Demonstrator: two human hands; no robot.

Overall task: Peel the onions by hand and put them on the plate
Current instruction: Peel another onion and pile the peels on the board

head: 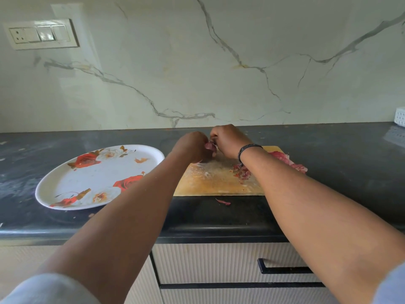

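Both hands meet above the far edge of the cutting board (pixel 219 181), raised a little off it. Left hand (pixel 192 148) curled round a small onion (pixel 210 146); only a sliver of purple-pink shows between the two hands. Right hand (pixel 228 140), black band at the wrist, fingers bent in against the onion's top, seemingly pinching at skin. Exact fingertip contact is hidden.

Loose peels (pixel 241 171) lie on the board under the right forearm, a larger reddish heap (pixel 287 160) further right at the board's edge, one stray scrap (pixel 223 202) on the dark counter (pixel 350 154) in front. Floral plate (pixel 96 178) sits left of the board, just beside it, no onion on it.

Handling, as judged: onion small, light, firm; outer skin papery and brittle, likely tearing in strips rather than coming off whole. Peeled flesh probably slick, so cup the body in the palm and start the skin at the root or tip end with the nails. Peeling step, plate transfer not yet done.
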